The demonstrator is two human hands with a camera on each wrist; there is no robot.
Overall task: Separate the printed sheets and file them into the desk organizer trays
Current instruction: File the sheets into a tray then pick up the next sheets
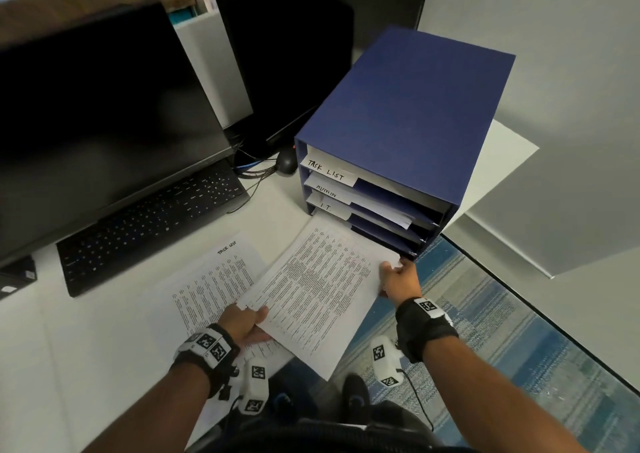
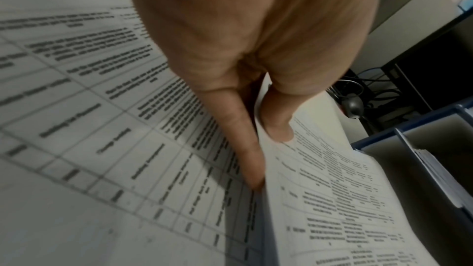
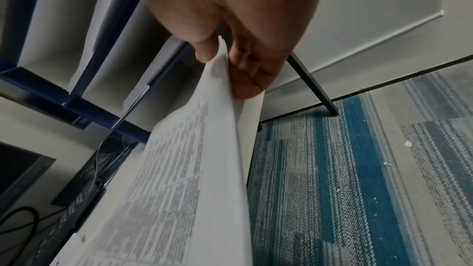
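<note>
A blue desk organizer (image 1: 408, 106) stands at the desk's right end, its trays labelled TASK LIST, ADMIN and I.T., with papers in them. I hold a thin stack of printed sheets (image 1: 311, 290) between both hands, its far edge at the lowest tray's mouth. My left hand (image 1: 246, 321) pinches the stack's near-left edge, thumb on top (image 2: 277, 128). My right hand (image 1: 398, 279) pinches the right corner of the held sheets (image 3: 225, 88) beside the organizer's front corner. A sheet headed TASK LIST (image 1: 214, 279) lies flat on the desk under my left hand.
A black keyboard (image 1: 149, 224) and large monitor (image 1: 97, 127) sit at the left, a second monitor (image 1: 284, 65) and a mouse (image 1: 287, 163) with cables behind. The desk edge runs just right of the organizer; blue striped carpet (image 1: 502, 342) lies below.
</note>
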